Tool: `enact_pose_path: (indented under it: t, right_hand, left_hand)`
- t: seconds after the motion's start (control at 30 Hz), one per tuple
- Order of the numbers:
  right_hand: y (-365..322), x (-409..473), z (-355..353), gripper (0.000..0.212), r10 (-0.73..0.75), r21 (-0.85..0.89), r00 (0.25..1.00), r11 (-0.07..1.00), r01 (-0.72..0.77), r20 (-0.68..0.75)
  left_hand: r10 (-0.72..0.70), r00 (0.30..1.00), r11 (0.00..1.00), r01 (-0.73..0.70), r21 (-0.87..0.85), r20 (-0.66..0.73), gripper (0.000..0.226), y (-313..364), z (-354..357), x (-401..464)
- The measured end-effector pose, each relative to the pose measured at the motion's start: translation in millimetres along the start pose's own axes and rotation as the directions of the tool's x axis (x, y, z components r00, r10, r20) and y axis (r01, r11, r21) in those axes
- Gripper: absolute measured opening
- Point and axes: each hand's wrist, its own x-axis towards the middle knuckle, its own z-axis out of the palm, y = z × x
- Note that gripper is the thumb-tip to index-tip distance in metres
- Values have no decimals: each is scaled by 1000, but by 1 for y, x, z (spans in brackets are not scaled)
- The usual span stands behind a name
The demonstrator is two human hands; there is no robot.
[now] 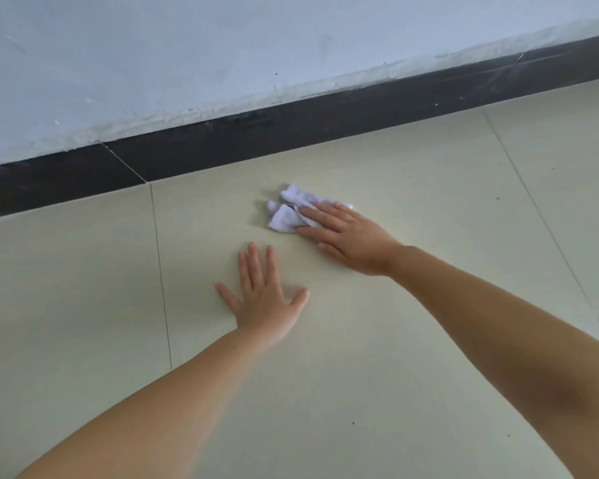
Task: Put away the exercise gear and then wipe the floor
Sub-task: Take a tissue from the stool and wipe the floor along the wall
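A crumpled white cloth [293, 210] lies on the floor [360, 357], on a pale tile not far from the dark baseboard [222, 140] that runs along the foot of the wall [153, 63]. The right hand [348, 236] presses down on the near side of the cloth with straight, spread fingers; they lie flat on it and do not curl round it. The left hand [261, 295] rests flat on the bare tile just beside and nearer the person, fingers spread, holding nothing; it looks like a prop for the body's weight.

No exercise gear shows in this view, so the putting-away part seems to be done, and the step in hand is the wiping of the floor. The next move likely calls for steady downward pressure through the right palm while the cloth slides across the tile, perhaps toward the baseboard edge, where some dust and paint flecks show. A few small dark specks sit on the tiles to the right and near the bottom, which the wiping would need to reach. The cloth is bunched, so it may cover more if spread out.

No brand, label or readable writing appears anywhere.
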Motion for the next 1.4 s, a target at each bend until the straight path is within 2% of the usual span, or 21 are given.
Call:
enact_pose_path:
  t: [0.1,0.2,0.27,0.33,0.37,0.43,0.5,0.6,0.7,0.73,0.8,0.83,0.9,0.97,1.0,1.03,1.07,1.2,1.27,1.33,1.4]
  right_hand:
    - [76,-34,-9,60,268,-6,958,963,-270,-102]
    - [141,-76,-26,58,745,152,639,665,-731,-189]
    - [158,-90,-35,57,906,245,405,423,-872,-125]
    - [142,-78,-33,56,952,259,288,305,-917,-102]
    - [124,-67,-29,56,951,243,285,307,-920,-122]
    - [71,-42,-13,59,882,205,432,465,-861,-187]
    - [4,-26,8,58,698,173,684,715,-677,-213]
    - [-60,-25,22,57,201,-1,975,979,-202,-90]
    - [-10,-44,11,53,-121,-114,992,987,117,-27]
    - [20,-56,8,49,-105,-143,993,985,96,-58]
    - [83,-89,0,51,152,-128,978,977,-171,-142]
    - [110,-108,-7,56,360,-52,914,925,-376,-189]
    - [143,-136,-24,56,809,168,562,586,-793,-171]
    - [141,-137,-36,57,979,267,204,199,-943,-7]
    - [130,-127,-37,58,989,250,145,135,-959,22]
    - [110,-114,-36,59,987,233,159,149,-961,23]
    - [86,-99,-29,59,969,234,246,235,-943,16]
    - [-59,-57,22,65,665,150,736,746,-648,-127]
    - [-130,-59,40,60,405,101,906,913,-394,-122]
    - [-160,-80,48,55,120,63,992,991,-118,-26]
    - [-136,-105,43,52,-61,0,998,998,61,14]
  left_hand:
    - [-2,1000,999,2,35,-4,96,-1,2,1]
    - [-6,1000,999,5,54,17,97,-1,2,2]
    - [-8,1000,998,6,59,23,97,-1,2,1]
    - [-3,1000,998,1,66,19,97,0,2,1]
    - [-1,1000,998,0,67,19,97,0,2,1]
    - [-5,1000,998,3,63,26,97,-1,2,1]
    - [-7,1000,998,5,56,28,97,-1,2,0]
    - [-15,1000,996,13,84,22,97,0,3,2]
    - [-11,1000,997,11,71,4,97,-2,3,3]
    - [-7,1000,998,8,57,-9,97,-2,4,3]
    - [1,1000,999,0,51,-17,98,-2,5,2]
    - [4,1000,998,-3,59,-18,97,-2,5,1]
    - [2,1000,998,-1,70,-16,97,-2,5,1]
    - [-1,1000,998,1,63,-10,97,-1,4,1]
    - [-1,1000,999,2,55,-11,97,-2,4,1]
    - [-1,1000,999,1,47,-11,97,-1,4,1]
    - [0,1000,999,0,43,-4,96,-1,3,1]
    - [12,1000,997,-10,-73,28,71,-5,-2,5]
    - [21,1000,966,-25,-256,-19,57,-11,-6,7]
    - [21,999,916,-37,-400,-45,50,-16,-12,5]
    - [55,998,926,-61,-373,-28,48,-20,-20,0]
